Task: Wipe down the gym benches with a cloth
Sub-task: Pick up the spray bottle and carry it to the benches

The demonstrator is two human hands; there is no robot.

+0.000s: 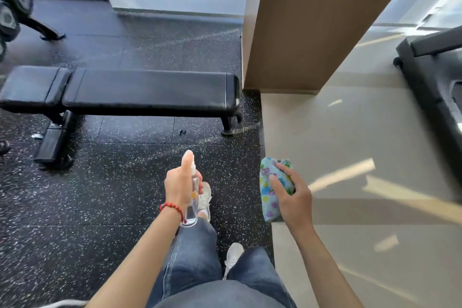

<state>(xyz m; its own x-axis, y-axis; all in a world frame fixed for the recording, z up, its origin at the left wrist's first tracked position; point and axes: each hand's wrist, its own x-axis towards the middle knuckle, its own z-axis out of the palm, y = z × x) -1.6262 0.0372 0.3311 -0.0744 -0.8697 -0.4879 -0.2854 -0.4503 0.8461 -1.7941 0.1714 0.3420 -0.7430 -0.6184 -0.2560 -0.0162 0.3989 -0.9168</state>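
A black padded gym bench [150, 90] stretches across the speckled rubber floor ahead of me, its seat pad at the left end. My left hand [178, 184] grips a clear spray bottle [193, 204] upright, with the index finger resting on its white nozzle. My right hand [291, 195] holds a folded light-blue cloth [271, 182] with a colourful print, thumb and fingers curled round it. Both hands hover at waist height, well short of the bench. My jeans and white shoes show below them.
A tan wooden pillar [312, 20] stands just right of the bench's end. Beige tiled floor [350, 145] lies to the right, with the black base of a machine [430, 77] at the far right. Dumbbells on a rack [12, 10] sit at the upper left.
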